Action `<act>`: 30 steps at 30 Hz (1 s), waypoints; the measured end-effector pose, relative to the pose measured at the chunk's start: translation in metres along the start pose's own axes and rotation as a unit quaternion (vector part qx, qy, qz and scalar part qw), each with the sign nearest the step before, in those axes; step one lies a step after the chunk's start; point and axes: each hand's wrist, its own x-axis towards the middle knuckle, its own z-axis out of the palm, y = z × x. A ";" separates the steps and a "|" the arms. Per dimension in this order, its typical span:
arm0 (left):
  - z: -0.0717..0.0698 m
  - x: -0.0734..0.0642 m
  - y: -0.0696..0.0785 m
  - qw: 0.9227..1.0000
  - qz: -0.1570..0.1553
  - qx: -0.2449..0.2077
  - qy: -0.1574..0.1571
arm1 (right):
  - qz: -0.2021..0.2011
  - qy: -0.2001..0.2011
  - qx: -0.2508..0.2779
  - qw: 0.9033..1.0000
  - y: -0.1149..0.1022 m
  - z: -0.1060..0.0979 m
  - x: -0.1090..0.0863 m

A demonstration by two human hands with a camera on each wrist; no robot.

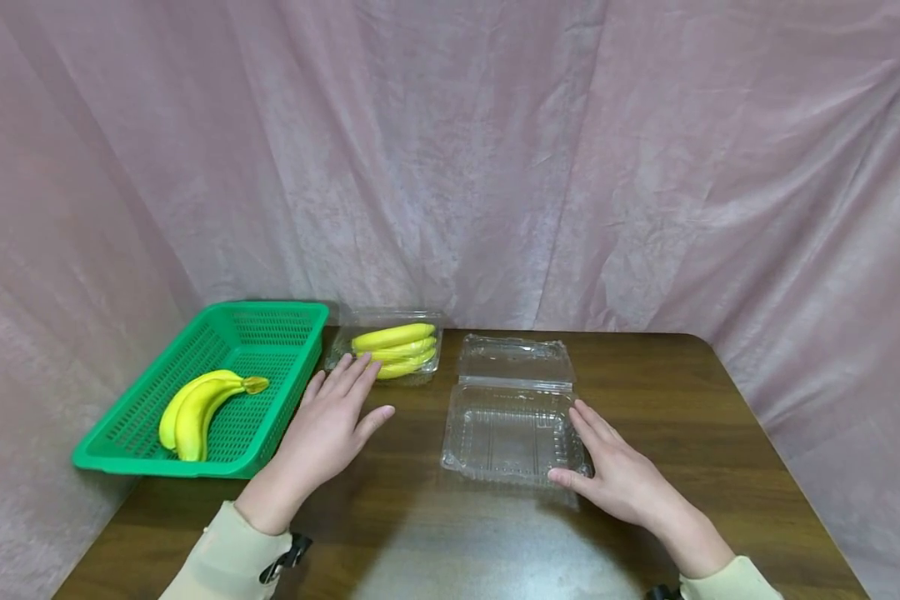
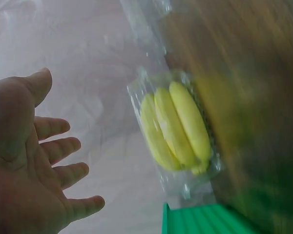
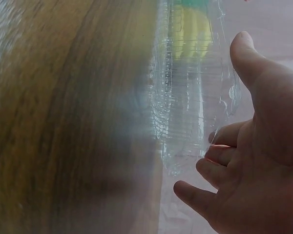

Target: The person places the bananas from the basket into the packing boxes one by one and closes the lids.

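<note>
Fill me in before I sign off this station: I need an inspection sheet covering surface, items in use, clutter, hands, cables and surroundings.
Surface: brown wood-grain table, glossy, reflecting light near the person.
Items in use: green basket with a bunch of bananas inside; clear container holding more bananas; open container with nothing in it, lid folded back, away from the person.
Clutter: nothing seen.
Hands: left hand open, holding nothing, between basket and table middle; right hand open at the open container's right edge, contact unclear.
Cables: nothing seen.
Surroundings: pale pink curtain behind the table and at both sides.
</note>
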 end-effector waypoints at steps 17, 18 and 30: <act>-0.024 -0.001 -0.050 0.997 -0.072 0.007 -0.021 | 0.008 0.002 0.007 1.000 0.001 0.000 0.000; -0.026 -0.002 -0.051 0.997 -0.074 0.007 -0.020 | 0.007 0.003 0.007 1.000 0.001 0.000 0.000; -0.041 -0.008 -0.082 0.995 -0.092 0.024 -0.018 | 0.007 0.004 0.006 1.000 -0.001 0.000 0.000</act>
